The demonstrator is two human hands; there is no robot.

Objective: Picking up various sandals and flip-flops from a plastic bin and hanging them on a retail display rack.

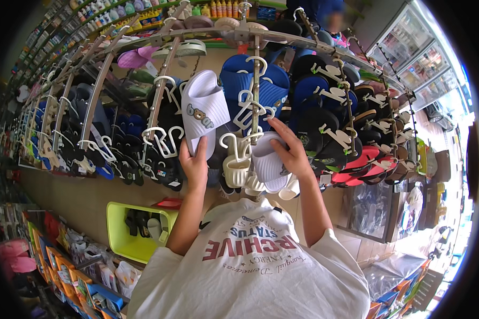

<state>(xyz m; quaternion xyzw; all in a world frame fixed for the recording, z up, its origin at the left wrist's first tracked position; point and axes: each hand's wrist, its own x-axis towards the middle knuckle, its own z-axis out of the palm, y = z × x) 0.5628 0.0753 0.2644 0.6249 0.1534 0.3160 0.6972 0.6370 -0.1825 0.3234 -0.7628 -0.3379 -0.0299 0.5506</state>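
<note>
A lavender slide sandal [204,115] with a bear motif is gripped at its lower end by my left hand [194,163], thumb on top. My right hand [293,153] has its thumb at the foot opening of a matching lavender slide [268,161], whose toe points towards me. The extended index finger of that hand reaches a white plastic hanger hook [269,113]; its other fingers are partly hidden. Between the two slides, cream slides [237,171] hang at the front end of a metal display arm [256,87]. Blue slides [241,73] hang farther back on this arm.
Neighbouring arms carry black sandals [315,123] and red flip-flops [361,165] on the right. A metal crossbar [207,36] runs behind. A yellow-green plastic bin [121,239] with footwear stands at lower left. Someone in dark blue [315,12] is beyond the rack.
</note>
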